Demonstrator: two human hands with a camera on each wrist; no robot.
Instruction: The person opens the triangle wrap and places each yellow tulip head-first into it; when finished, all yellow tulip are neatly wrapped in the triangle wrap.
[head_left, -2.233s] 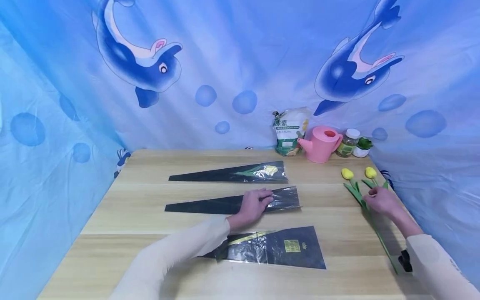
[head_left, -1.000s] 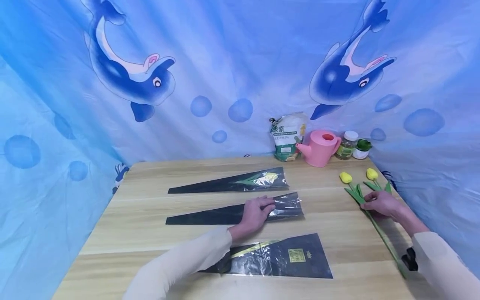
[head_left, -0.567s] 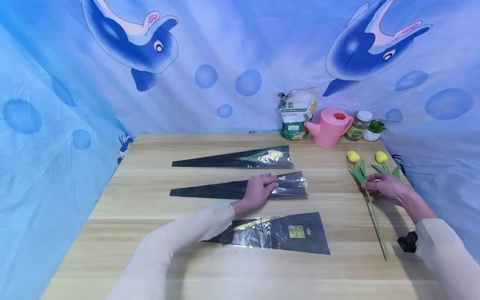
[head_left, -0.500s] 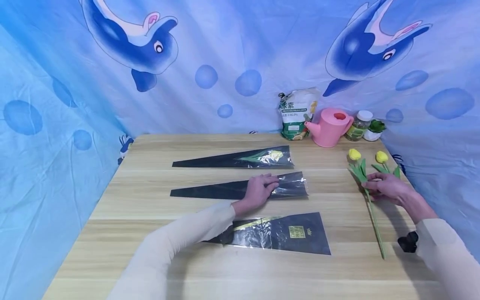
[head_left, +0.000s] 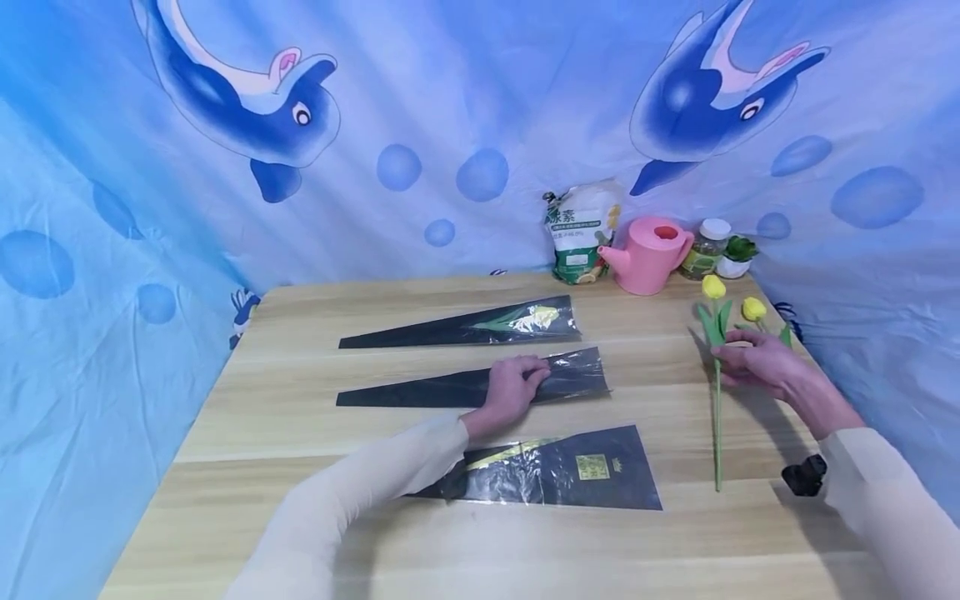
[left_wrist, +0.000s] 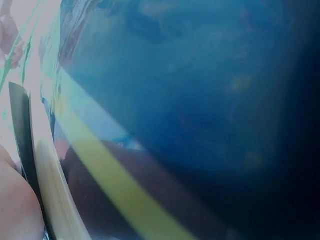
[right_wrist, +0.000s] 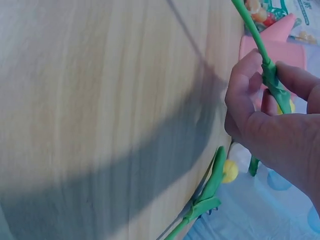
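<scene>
Wooden table (head_left: pixel 300 467), dolphin-print blue backdrop | 3 black flower sleeves, 1 filled; 2 loose yellow tulips | right hand (head_left: pixel 753 367) pinches one tulip (head_left: pixel 716 333) by its green stem at table's right edge, bloom raised, stem tip on wood | left hand (head_left: pixel 510 390) fingers flat, pressing empty middle sleeve (head_left: pixel 420 390)

You can see white characters on the green band of the fertiliser bag (head_left: pixel 578 233), too small to read. The nearest black sleeve (head_left: pixel 558 479) carries a gold label, also illegible
</scene>
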